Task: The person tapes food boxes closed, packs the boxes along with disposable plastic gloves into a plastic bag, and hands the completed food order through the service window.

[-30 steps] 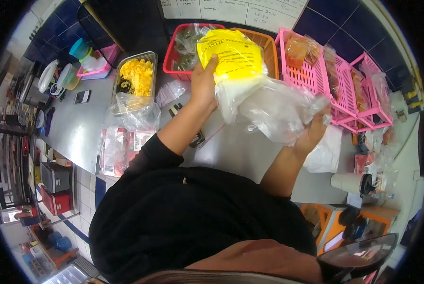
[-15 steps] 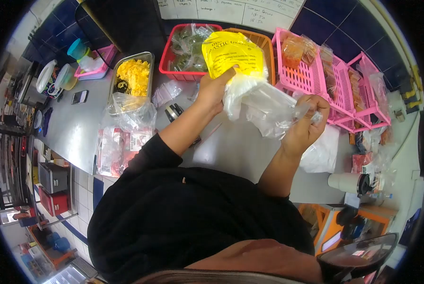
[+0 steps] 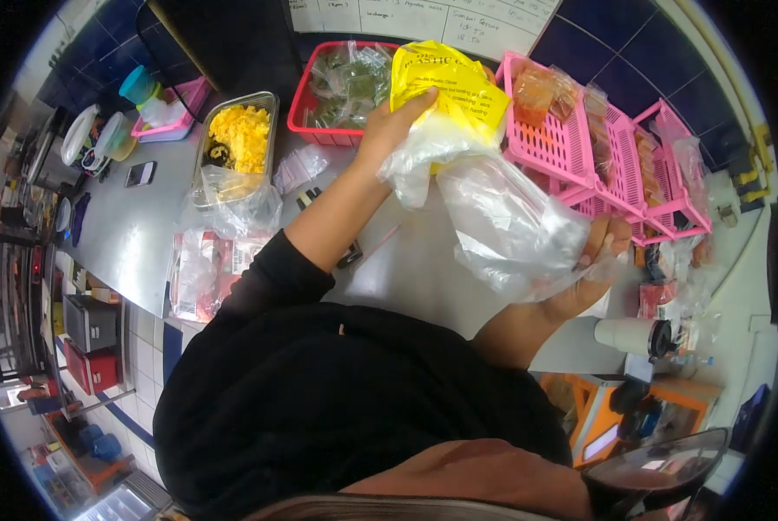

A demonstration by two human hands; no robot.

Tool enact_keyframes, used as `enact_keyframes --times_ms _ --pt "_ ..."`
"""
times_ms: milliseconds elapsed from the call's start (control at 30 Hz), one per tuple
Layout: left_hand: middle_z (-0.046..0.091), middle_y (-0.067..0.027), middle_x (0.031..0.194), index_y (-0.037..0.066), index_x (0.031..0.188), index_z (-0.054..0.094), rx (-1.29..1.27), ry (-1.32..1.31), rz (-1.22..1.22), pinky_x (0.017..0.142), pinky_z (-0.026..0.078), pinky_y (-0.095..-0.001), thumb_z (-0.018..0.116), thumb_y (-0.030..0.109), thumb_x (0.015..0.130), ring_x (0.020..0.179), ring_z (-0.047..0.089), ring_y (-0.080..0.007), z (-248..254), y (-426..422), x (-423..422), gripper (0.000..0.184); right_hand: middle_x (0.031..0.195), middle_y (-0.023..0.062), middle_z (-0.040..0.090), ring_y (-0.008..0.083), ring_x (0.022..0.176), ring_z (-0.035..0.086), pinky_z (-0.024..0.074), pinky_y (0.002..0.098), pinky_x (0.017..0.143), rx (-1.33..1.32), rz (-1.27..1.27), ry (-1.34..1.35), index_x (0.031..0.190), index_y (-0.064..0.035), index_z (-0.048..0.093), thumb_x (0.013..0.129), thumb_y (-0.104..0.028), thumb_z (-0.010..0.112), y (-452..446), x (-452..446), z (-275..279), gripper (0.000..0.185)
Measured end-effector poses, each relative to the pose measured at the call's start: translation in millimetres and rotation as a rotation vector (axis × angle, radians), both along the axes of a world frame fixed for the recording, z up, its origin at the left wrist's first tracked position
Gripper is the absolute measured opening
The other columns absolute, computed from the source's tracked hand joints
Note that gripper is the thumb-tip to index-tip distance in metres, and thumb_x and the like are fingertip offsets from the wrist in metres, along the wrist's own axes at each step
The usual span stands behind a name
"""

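My left hand [image 3: 399, 126] grips a yellow packet [image 3: 448, 87] printed "plastic glove", thumb across its front. White, see-through plastic gloves [image 3: 423, 156] spill from its lower end. One clear plastic glove [image 3: 510, 226] stretches from there toward the right, and my right hand [image 3: 604, 252] pinches its far end. Both hands are above the steel table [image 3: 389, 278]. Behind the packet stands a red basket [image 3: 332, 136] with small bags of green leaves [image 3: 350, 82].
Pink baskets [image 3: 558, 161] with bagged orange food are at the right. On the left are a metal tray [image 3: 272, 130] of yellow food [image 3: 243, 139], a phone [image 3: 140, 174] and a plastic-covered red pack [image 3: 211, 278]. A white tumbler [image 3: 623, 335] lies near the right edge.
My right hand has moved right and down, drawing the clear plastic glove out longer and wider. The yellow packet has shifted slightly right in my left hand.
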State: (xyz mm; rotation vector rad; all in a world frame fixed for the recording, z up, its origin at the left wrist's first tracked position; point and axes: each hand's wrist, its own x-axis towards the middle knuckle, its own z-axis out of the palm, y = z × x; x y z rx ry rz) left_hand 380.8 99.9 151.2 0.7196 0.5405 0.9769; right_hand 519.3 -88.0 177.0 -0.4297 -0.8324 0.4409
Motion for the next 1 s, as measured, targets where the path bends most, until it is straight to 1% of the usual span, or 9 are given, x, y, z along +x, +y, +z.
enact_keyframes --times_ms 200,233,367,567,700,800,867,933,1000 --pt "0.066 -0.0128 0.103 -0.001 0.117 0.057 -0.148 -0.124 -0.196 0.074 0.056 -0.0365 0.057 0.024 0.094 0.086 0.067 -0.0231 5 0 2 0.033 0.079 0.0055 0.049 0.0148 0.064 0.048 0.0366 0.0298 0.055 -0.237 -0.390 -0.240 0.097 -0.0049 0.052 0.089 -0.014 0.058 15 0 -2 0.013" --pt "0.066 -0.0128 0.103 -0.001 0.117 0.057 -0.147 -0.125 -0.201 0.074 0.056 -0.0365 0.057 0.024 0.094 0.086 0.067 -0.0231 7 -2 2 0.033 0.079 0.0072 0.051 0.0186 0.066 0.050 0.0374 0.0323 0.056 -0.322 -0.575 -0.652 0.096 -0.0044 0.055 0.087 -0.013 0.062 24 -10 8 0.015" --pt "0.066 -0.0131 0.104 -0.001 0.118 0.055 0.019 0.056 -0.065 0.075 0.055 -0.0354 0.057 0.022 0.093 0.088 0.067 -0.0228 -1 2 -9 0.034 0.075 0.0095 0.055 0.0267 0.063 0.051 0.0401 0.0375 0.060 -0.432 -0.775 -1.426 0.090 0.0015 0.063 0.074 -0.005 0.068 34 -1 2 0.018" --pt "0.065 -0.0132 0.105 -0.002 0.121 0.053 0.100 0.190 -0.052 0.072 0.054 -0.0333 0.058 0.019 0.092 0.085 0.066 -0.0224 -34 41 -11 0.036 0.069 0.0096 0.056 0.0270 0.060 0.049 0.0379 0.0343 0.057 -0.427 -0.582 -1.343 0.084 -0.0005 0.066 0.070 -0.007 0.067 26 0 12 0.015" --pt "0.064 -0.0150 0.107 -0.003 0.123 0.050 0.223 0.254 0.074 0.071 0.054 -0.0340 0.059 0.019 0.091 0.084 0.066 -0.0235 -1 34 -26 0.041 0.072 0.0090 0.059 0.0241 0.064 0.055 0.0406 0.0336 0.060 -0.465 -0.501 -1.189 0.084 -0.0020 0.066 0.078 -0.009 0.067 20 8 4 0.009" --pt "0.062 -0.0179 0.107 -0.005 0.121 0.048 0.299 0.337 0.179 0.071 0.055 -0.0359 0.059 0.020 0.091 0.085 0.066 -0.0268 -39 66 -18 0.040 0.077 0.0084 0.063 0.0188 0.067 0.058 0.0435 0.0316 0.063 -0.859 -0.292 -1.100 0.087 -0.0010 0.067 0.085 -0.015 0.062 5 20 9 0.014" --pt "0.060 -0.0205 0.108 -0.006 0.120 0.045 0.164 0.311 0.259 0.076 0.056 -0.0415 0.054 0.022 0.094 0.089 0.066 -0.0312 -29 80 -47 0.039 0.076 0.0072 0.063 0.0143 0.067 0.056 0.0448 0.0294 0.065 -0.630 -0.239 -0.869 0.088 0.0018 0.066 0.084 -0.016 0.062 -10 49 -4 0.019" --pt "0.061 -0.0193 0.109 -0.003 0.125 0.042 0.083 -0.136 0.221 0.083 0.055 -0.0508 0.041 0.024 0.100 0.093 0.065 -0.0344 -26 107 -83 0.036 0.080 0.0081 0.063 0.0156 0.070 0.056 0.0459 0.0283 0.068 -0.741 -0.463 -0.373 0.091 0.0047 0.065 0.078 -0.014 0.063 -38 77 -3 0.022" --pt "0.061 -0.0177 0.109 -0.002 0.126 0.043 -0.028 -0.138 0.270 0.083 0.055 -0.0458 0.040 0.023 0.101 0.097 0.065 -0.0322 -28 103 -86 0.036 0.080 0.0082 0.062 0.0153 0.069 0.055 0.0460 0.0275 0.068 -0.492 -0.419 -0.272 0.094 0.0056 0.063 0.076 -0.012 0.061 -30 78 3 0.025"
